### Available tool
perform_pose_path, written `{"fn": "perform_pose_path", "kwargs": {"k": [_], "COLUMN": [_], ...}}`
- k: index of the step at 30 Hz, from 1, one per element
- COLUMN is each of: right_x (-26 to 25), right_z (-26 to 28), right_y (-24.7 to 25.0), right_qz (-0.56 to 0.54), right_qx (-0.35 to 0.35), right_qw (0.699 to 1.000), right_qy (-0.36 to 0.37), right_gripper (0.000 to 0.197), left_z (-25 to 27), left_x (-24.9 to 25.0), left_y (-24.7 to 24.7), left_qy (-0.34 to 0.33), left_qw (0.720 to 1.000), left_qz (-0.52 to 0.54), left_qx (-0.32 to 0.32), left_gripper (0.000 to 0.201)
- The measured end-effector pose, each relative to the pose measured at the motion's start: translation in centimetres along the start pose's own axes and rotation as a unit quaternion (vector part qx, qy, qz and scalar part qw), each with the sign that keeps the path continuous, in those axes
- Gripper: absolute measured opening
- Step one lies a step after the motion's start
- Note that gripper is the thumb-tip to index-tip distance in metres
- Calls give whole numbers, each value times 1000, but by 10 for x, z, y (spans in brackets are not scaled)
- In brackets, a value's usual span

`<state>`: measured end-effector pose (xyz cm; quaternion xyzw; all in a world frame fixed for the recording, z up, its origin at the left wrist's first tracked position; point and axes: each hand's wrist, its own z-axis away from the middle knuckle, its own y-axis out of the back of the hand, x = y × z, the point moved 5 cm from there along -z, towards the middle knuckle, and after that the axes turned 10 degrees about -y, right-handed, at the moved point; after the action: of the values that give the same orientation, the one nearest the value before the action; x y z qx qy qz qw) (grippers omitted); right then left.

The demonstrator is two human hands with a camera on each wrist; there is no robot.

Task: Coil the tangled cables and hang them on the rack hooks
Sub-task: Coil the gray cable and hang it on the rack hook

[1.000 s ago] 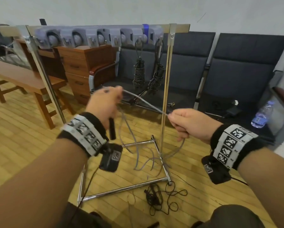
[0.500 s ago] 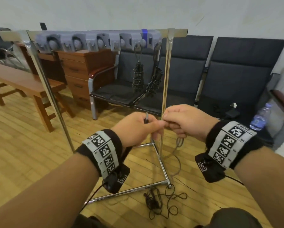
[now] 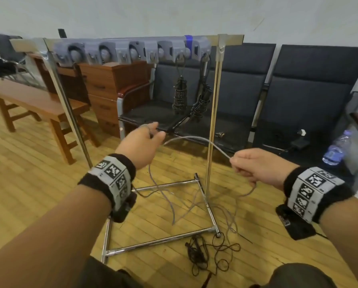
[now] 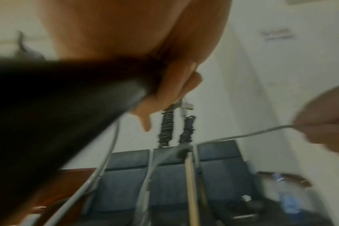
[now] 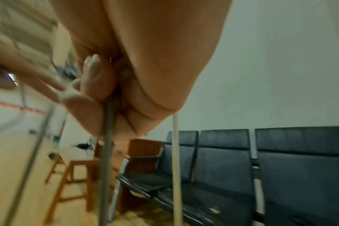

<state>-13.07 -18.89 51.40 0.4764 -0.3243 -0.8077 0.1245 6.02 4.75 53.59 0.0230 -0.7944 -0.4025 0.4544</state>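
A thin grey cable (image 3: 194, 139) arcs between my hands in front of the rack's right post (image 3: 212, 125). My left hand (image 3: 153, 133) grips one end with a loop over its fingers. In the left wrist view its fingers (image 4: 174, 90) curl round a dark blurred piece, and grey strands (image 4: 110, 152) hang below. My right hand (image 3: 236, 165) pinches the cable, and its fingers (image 5: 91, 110) are curled round the strand (image 5: 108, 145). The slack (image 3: 174, 204) trails onto the floor. Two coiled black cables (image 3: 179, 96) (image 3: 202, 100) hang from the grey hooks (image 3: 132, 51).
A tangled black cable (image 3: 207, 254) lies on the wooden floor by the rack's chrome base (image 3: 159, 242). Dark chairs (image 3: 309, 90) line the wall behind, with a water bottle (image 3: 334, 149) on one. A wooden bench (image 3: 35, 104) and cabinet (image 3: 111, 88) stand at the left.
My hands were together at the rack post half a second ago. They have drawn apart, the left going up and left, and a span of grey cable now stretches between them.
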Motion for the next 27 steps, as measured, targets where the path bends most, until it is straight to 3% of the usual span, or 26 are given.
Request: {"fn": "perform_pose_path", "kwargs": {"k": [3,5,7,9,12,15,17,20,23,24,25,27], "right_x": [-45,-59,-60,-48,-13,25,27,-10,-52,-60,-63,-58], "right_z": [4,7,9,7,2,-1,0,2,6,7,8,9], "right_y": [-17,-21,-17,-11,-4,1,0,-14,-25,-25,-22,-17], "right_qz": [-42,-56,-59,-31,59,108,73,36,-9,-32,-48,-44], "right_qx": [-45,-53,-43,-16,12,29,30,4,-25,-29,-31,-25], "right_qw": [995,991,990,993,997,993,996,999,995,993,992,993], "right_qy": [80,108,119,115,42,-48,-49,30,101,111,115,109], "right_gripper": [30,30,31,30,34,37,36,36,35,34,35,35], "left_z": [22,28,17,-2,-17,-16,-13,0,21,25,24,12], "left_x": [41,53,52,36,-1,-37,-45,-22,17,25,30,25], "left_y": [-51,-66,-56,-26,24,49,42,-5,-61,-69,-69,-52], "left_qy": [-97,-132,-124,-67,17,71,65,-4,-93,-118,-126,-85], "left_qw": [978,959,968,972,943,961,982,994,966,957,954,957], "left_qz": [91,127,157,223,288,158,45,102,157,156,166,247], "left_qx": [-164,-217,-149,-1,168,214,173,30,-181,-217,-214,-126], "left_gripper": [35,25,35,40,40,33,26,48,32,30,34,39]}}
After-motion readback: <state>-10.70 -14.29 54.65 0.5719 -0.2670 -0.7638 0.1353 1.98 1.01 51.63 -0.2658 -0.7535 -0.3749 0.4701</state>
